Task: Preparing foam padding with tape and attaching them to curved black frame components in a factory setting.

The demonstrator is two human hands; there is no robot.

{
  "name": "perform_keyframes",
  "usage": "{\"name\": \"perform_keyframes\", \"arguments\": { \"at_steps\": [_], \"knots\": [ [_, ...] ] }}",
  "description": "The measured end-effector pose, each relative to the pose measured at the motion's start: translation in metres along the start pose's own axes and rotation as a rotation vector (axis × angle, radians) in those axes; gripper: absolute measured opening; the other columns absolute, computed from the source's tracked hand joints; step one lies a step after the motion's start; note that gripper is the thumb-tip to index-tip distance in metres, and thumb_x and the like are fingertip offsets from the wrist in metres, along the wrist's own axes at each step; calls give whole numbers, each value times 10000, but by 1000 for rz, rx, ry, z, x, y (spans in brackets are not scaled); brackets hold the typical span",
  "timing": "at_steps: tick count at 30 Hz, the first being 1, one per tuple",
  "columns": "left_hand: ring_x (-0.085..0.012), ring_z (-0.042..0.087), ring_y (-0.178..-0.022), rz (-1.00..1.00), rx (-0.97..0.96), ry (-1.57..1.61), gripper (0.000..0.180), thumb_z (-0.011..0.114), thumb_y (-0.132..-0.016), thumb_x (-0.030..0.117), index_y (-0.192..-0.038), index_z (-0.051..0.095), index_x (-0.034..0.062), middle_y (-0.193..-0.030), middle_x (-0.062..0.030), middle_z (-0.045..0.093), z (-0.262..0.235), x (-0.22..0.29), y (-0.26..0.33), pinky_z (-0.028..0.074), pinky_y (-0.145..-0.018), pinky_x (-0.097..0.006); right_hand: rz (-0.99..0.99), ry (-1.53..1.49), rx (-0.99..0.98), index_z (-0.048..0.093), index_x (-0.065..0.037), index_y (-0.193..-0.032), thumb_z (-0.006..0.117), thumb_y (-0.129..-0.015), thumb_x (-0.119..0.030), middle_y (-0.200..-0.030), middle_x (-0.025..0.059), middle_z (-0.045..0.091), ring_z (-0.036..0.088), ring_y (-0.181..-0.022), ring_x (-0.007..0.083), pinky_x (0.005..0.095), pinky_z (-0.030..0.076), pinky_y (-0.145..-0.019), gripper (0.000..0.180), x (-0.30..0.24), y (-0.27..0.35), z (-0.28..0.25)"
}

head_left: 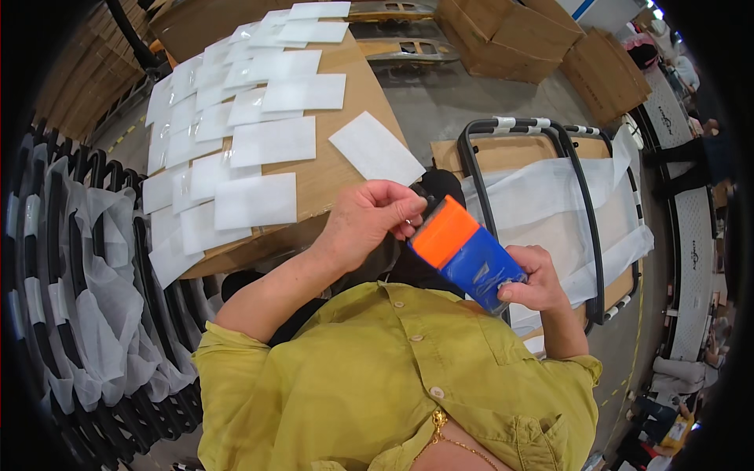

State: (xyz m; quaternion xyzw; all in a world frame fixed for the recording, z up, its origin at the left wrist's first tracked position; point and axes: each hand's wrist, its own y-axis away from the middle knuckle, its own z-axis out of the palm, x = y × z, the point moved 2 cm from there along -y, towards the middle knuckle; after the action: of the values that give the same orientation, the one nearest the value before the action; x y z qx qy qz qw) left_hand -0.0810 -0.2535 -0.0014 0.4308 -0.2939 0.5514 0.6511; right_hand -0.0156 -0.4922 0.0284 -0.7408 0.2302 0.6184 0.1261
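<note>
My right hand (536, 280) grips the lower end of a flat blue and orange tool (465, 250), held tilted in front of my chest. My left hand (369, 220) pinches at its orange top end, where a small black part shows between the fingers. A black tube frame (577, 184) wrapped in thin white foam sheet lies just beyond the tool, on a brown board.
Several white foam rectangles (255, 200) lie in rows on a cardboard surface (338, 177) to my left. Wrapped black frames (94, 298) stand stacked at the far left. Cardboard boxes (510, 35) sit at the top. A conveyor edge (691, 243) runs along the right.
</note>
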Motion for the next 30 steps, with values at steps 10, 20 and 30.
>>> {"name": "perform_keyframes", "arguments": {
  "at_steps": [10,20,30],
  "knots": [
    [-80,533,-549,478,558,-486,154,591,-819,158,-842,577,7,-673,-36,586,-68,29,-41,424,-497,-186,202,-98,1,597,42,-905,698,-700,-198,-722,29,594,507,-647,63,205,417,-565,331,0,3,-1],
    [-127,539,-890,84,163,-367,387,469,-887,317,-1132,463,18,-1044,-63,531,-48,0,-16,441,-741,-250,137,-92,17,603,36,-880,710,-681,-221,-679,19,586,483,-589,45,190,383,-508,342,5,-3,-11],
    [-232,563,-930,-503,-412,394,686,353,-816,589,-1178,412,8,-1098,-142,523,-20,-58,-6,474,-792,-372,-115,-46,-98,591,31,-805,756,-616,-281,-583,38,547,472,-465,96,213,347,-444,401,11,9,-18]
  ]
}}
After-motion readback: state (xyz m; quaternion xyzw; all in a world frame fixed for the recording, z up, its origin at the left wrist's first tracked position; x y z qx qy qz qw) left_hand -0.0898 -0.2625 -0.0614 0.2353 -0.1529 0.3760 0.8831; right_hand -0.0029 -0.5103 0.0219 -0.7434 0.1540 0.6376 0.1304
